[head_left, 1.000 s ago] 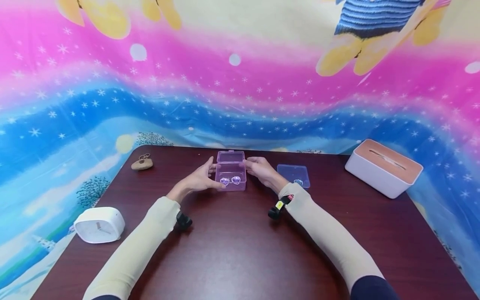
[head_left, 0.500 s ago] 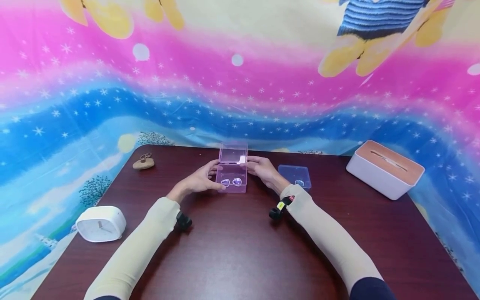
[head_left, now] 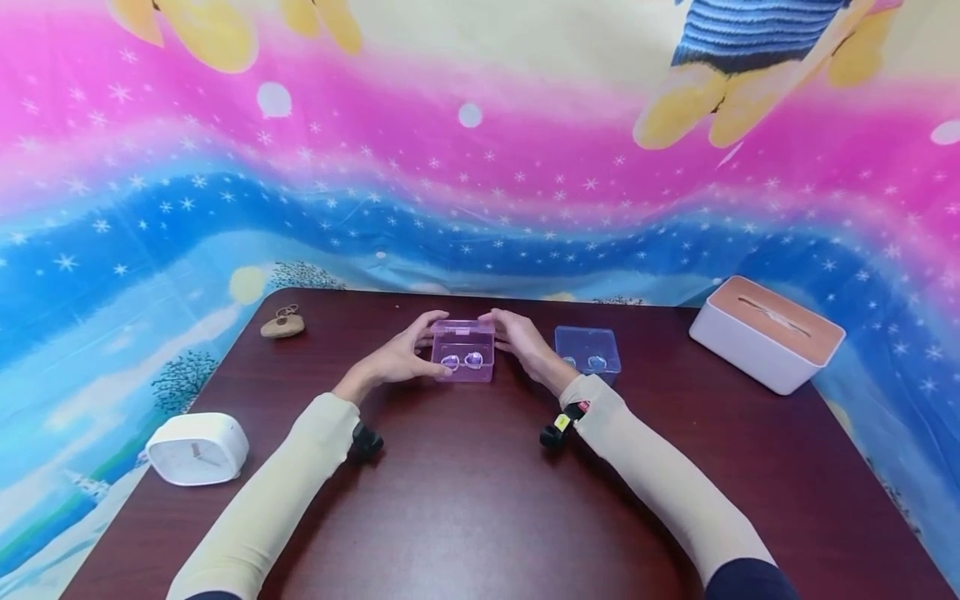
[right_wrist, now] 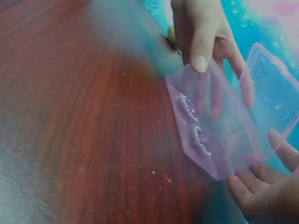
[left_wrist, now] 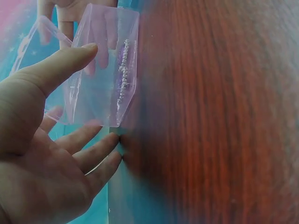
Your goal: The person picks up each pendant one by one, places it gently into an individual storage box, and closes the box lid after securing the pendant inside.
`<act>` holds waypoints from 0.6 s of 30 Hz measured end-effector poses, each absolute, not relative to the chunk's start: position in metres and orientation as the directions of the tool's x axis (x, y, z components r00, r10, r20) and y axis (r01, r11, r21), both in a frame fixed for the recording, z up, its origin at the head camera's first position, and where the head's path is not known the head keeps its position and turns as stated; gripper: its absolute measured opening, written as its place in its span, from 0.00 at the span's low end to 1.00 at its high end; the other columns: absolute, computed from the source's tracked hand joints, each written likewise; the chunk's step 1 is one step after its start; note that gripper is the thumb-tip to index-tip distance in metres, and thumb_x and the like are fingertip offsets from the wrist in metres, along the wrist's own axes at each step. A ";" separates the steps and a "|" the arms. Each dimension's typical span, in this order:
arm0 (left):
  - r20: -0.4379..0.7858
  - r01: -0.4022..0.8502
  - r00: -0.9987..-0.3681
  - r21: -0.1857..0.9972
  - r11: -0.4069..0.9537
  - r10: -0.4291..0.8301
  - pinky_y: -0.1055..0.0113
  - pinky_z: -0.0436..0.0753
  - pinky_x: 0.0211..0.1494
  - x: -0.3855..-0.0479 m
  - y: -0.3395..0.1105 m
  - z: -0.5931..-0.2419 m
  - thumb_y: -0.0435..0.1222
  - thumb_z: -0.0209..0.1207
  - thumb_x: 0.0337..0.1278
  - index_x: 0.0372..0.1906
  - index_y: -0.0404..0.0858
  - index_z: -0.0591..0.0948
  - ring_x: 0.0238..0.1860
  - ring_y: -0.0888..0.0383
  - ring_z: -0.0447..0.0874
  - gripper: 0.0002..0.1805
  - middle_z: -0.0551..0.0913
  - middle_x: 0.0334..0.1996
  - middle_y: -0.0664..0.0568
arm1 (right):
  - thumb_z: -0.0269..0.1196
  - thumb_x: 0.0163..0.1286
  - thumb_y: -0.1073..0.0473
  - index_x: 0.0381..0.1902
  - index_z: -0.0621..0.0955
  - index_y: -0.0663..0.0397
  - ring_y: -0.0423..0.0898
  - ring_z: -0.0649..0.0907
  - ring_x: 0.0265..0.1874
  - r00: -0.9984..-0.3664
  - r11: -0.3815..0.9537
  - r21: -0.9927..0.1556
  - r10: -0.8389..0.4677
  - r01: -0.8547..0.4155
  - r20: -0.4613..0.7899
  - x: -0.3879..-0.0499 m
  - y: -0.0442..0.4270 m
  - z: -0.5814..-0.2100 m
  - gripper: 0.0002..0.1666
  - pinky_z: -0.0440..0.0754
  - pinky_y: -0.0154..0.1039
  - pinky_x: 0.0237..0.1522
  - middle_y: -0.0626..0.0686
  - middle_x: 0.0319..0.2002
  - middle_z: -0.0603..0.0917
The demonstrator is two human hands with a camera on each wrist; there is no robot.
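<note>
A clear pink plastic box (head_left: 472, 376) stands near the back of the table, its hinged lid (head_left: 462, 327) partly raised. Inside lie two purple stones (head_left: 473, 361) edged with small clear beads. My left hand (head_left: 401, 354) grips the box's left side, thumb at the front and fingers behind, as the right wrist view shows. On the other side, my right hand (head_left: 525, 343) has its fingers extended against the box and lid (right_wrist: 273, 107). Part of these fingers shows through the pink plastic in the left wrist view.
Right of my hand stands a clear blue box (head_left: 587, 342) with two ringed stones. Farther right is a white tissue box (head_left: 750, 346) with a wooden top. On the left are a white clock (head_left: 198, 450) and a small tan object (head_left: 283, 327) with a cord. A printed cloth hangs behind.
The pink box's lid first stood higher and has now come down toward the front. My right fingers moved up and forward with it. My left hand stays at the box.
</note>
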State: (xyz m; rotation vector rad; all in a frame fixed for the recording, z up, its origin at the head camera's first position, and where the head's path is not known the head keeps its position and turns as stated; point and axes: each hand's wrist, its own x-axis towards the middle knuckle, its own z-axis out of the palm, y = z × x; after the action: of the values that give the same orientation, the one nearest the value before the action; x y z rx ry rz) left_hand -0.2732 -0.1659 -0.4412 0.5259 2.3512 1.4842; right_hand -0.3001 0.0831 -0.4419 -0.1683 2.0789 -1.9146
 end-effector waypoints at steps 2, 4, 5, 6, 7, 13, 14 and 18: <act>-0.057 0.163 -0.879 0.897 0.411 0.473 0.39 0.70 0.73 -0.273 -0.166 -0.441 0.34 0.74 0.54 0.80 0.46 0.55 0.74 0.36 0.68 0.52 0.71 0.72 0.36 | 0.55 0.80 0.50 0.63 0.80 0.57 0.53 0.80 0.64 -0.946 0.157 -0.985 -0.300 0.077 -0.122 -0.297 0.083 -0.445 0.23 0.75 0.51 0.71 0.59 0.63 0.82; -0.057 0.179 -0.877 0.883 0.435 0.478 0.39 0.70 0.73 -0.273 -0.166 -0.442 0.36 0.74 0.56 0.80 0.45 0.57 0.74 0.37 0.69 0.51 0.72 0.72 0.38 | 0.62 0.76 0.51 0.62 0.80 0.53 0.52 0.81 0.60 -0.946 0.212 -0.977 -0.308 0.036 -0.102 -0.293 0.083 -0.448 0.22 0.77 0.49 0.68 0.58 0.61 0.82; -0.056 0.187 -0.876 0.876 0.445 0.479 0.39 0.69 0.74 -0.274 -0.166 -0.442 0.36 0.74 0.56 0.80 0.45 0.58 0.74 0.37 0.69 0.50 0.71 0.72 0.39 | 0.64 0.74 0.51 0.62 0.80 0.52 0.52 0.80 0.59 -0.945 0.236 -0.972 -0.313 0.019 -0.095 -0.291 0.083 -0.449 0.22 0.77 0.48 0.66 0.58 0.60 0.81; -0.054 0.195 -0.875 0.870 0.453 0.481 0.39 0.68 0.74 -0.274 -0.167 -0.443 0.37 0.74 0.56 0.80 0.44 0.58 0.74 0.37 0.69 0.50 0.71 0.72 0.39 | 0.66 0.73 0.52 0.62 0.80 0.52 0.52 0.80 0.59 -0.944 0.252 -0.968 -0.317 0.005 -0.087 -0.290 0.083 -0.450 0.23 0.78 0.47 0.65 0.58 0.61 0.81; -0.056 0.199 -0.874 0.865 0.460 0.482 0.39 0.67 0.75 -0.274 -0.167 -0.443 0.38 0.74 0.56 0.80 0.45 0.58 0.74 0.37 0.69 0.51 0.71 0.73 0.39 | 0.67 0.72 0.53 0.63 0.79 0.51 0.53 0.80 0.60 -0.943 0.266 -0.964 -0.322 -0.008 -0.081 -0.289 0.083 -0.451 0.24 0.78 0.47 0.64 0.58 0.62 0.80; -0.076 0.208 -0.858 0.853 0.479 0.509 0.38 0.63 0.78 -0.275 -0.170 -0.439 0.42 0.70 0.62 0.82 0.46 0.55 0.79 0.38 0.61 0.48 0.66 0.77 0.40 | 0.68 0.71 0.57 0.66 0.76 0.53 0.60 0.79 0.66 -0.934 0.284 -0.958 -0.352 -0.044 -0.061 -0.285 0.083 -0.452 0.28 0.80 0.50 0.65 0.62 0.67 0.76; -0.077 0.212 -0.856 0.850 0.483 0.511 0.38 0.62 0.78 -0.275 -0.170 -0.439 0.43 0.68 0.65 0.82 0.46 0.55 0.79 0.37 0.60 0.47 0.65 0.78 0.39 | 0.68 0.71 0.57 0.67 0.75 0.53 0.60 0.79 0.66 -0.932 0.286 -0.957 -0.357 -0.048 -0.060 -0.285 0.084 -0.452 0.28 0.81 0.50 0.64 0.62 0.67 0.76; -0.083 0.216 -0.852 0.844 0.491 0.518 0.37 0.60 0.79 -0.275 -0.170 -0.438 0.47 0.63 0.70 0.83 0.47 0.54 0.80 0.36 0.59 0.44 0.63 0.78 0.39 | 0.69 0.71 0.55 0.69 0.74 0.50 0.60 0.78 0.68 -0.924 0.295 -0.955 -0.376 -0.044 -0.074 -0.286 0.085 -0.453 0.31 0.80 0.52 0.66 0.61 0.68 0.75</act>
State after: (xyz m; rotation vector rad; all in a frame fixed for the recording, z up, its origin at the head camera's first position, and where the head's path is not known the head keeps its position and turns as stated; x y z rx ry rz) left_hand -0.2748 -0.1705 -0.4378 0.6168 2.4139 1.2981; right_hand -0.2861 0.0855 -0.4525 -0.3823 2.2829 -1.6692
